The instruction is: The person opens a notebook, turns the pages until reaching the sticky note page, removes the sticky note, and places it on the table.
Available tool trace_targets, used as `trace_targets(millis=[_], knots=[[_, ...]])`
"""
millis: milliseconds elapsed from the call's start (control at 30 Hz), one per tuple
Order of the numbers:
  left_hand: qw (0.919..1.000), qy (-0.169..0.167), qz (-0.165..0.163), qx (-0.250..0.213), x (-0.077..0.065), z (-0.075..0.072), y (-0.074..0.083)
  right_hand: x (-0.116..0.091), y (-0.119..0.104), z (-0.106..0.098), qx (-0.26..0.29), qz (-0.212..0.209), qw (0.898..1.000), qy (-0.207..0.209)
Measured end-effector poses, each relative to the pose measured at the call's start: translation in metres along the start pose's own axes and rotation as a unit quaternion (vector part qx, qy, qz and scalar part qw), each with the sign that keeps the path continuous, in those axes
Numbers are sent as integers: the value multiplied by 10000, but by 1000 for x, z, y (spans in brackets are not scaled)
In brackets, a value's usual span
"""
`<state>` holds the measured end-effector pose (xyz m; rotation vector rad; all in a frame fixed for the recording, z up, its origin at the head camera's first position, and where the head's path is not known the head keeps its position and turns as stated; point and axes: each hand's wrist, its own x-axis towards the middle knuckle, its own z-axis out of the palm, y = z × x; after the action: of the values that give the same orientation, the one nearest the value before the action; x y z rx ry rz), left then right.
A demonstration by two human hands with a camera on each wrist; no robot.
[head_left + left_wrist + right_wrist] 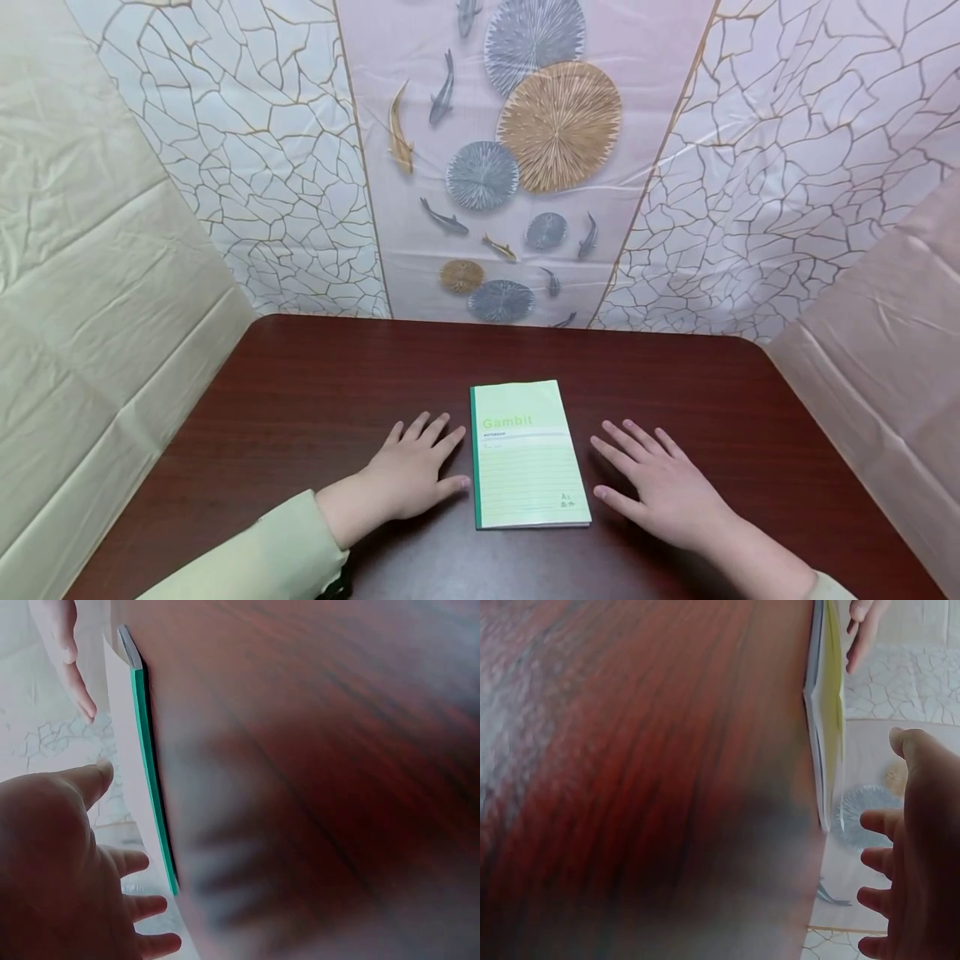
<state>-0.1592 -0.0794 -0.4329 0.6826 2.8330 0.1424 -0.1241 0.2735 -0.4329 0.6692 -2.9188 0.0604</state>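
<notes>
A light green notebook (528, 467) with a dark green spine lies closed on the table, the word "Gambit" printed on its cover. To its left is my left hand (412, 475), palm down with fingers spread and the thumb close to the spine. My right hand (663, 492) is on the other side, a little apart from the notebook, its fingers also spread. Neither hand holds anything. In the left wrist view the green spine (154, 787) stands out beside the left hand (45, 862). The right wrist view shows the page edges (819, 750) and my right hand (930, 840).
The dark red-brown wooden table (337, 367) has rounded far corners. Behind it hangs a patterned cloth (420, 250) with fish and round leaf shapes. Pale creased cloth walls (112, 333) flank both sides.
</notes>
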Motion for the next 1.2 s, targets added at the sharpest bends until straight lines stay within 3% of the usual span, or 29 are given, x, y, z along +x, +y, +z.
trace_targets(millis=[567,1200], knots=[[9991,-328,-261,5,18,10,11,10,-5,19,44,-102,9997,-230],[9988,-393,-267,-107,20,7,12,14,-9,22,-32,-251,9994,-250]])
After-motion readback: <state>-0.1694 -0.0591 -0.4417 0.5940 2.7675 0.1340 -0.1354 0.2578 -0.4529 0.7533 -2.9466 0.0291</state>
